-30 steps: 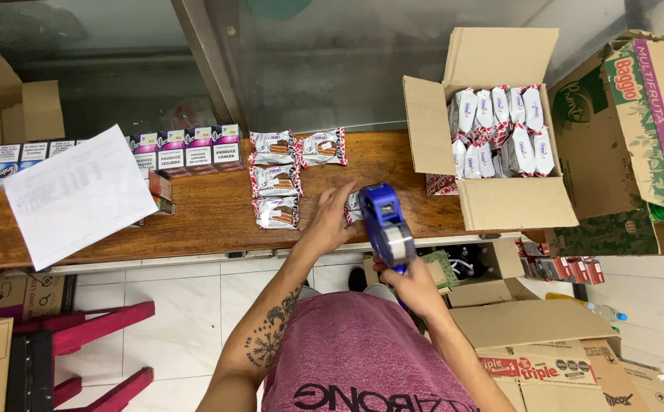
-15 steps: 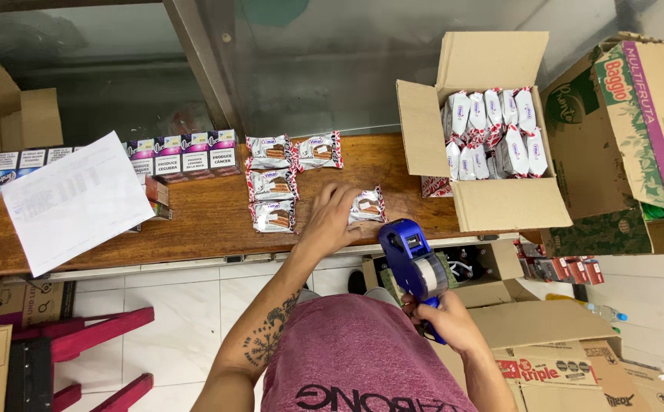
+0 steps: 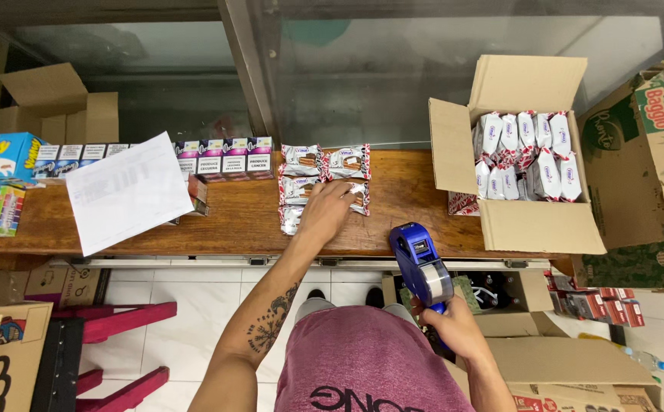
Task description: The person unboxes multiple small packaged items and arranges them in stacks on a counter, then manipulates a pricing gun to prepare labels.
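The left hand (image 3: 330, 210) has moved the snack packet (image 3: 356, 197) into the packet group on the surface (image 3: 408, 206), palm flat on it. The right hand (image 3: 454, 329), clamped on the blue label gun (image 3: 421, 265), has withdrawn below the edge.

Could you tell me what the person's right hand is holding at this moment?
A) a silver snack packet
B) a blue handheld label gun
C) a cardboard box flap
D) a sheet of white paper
B: the right hand grips the handle of the blue label gun below the counter edge, while the left hand rests on the snack packets.
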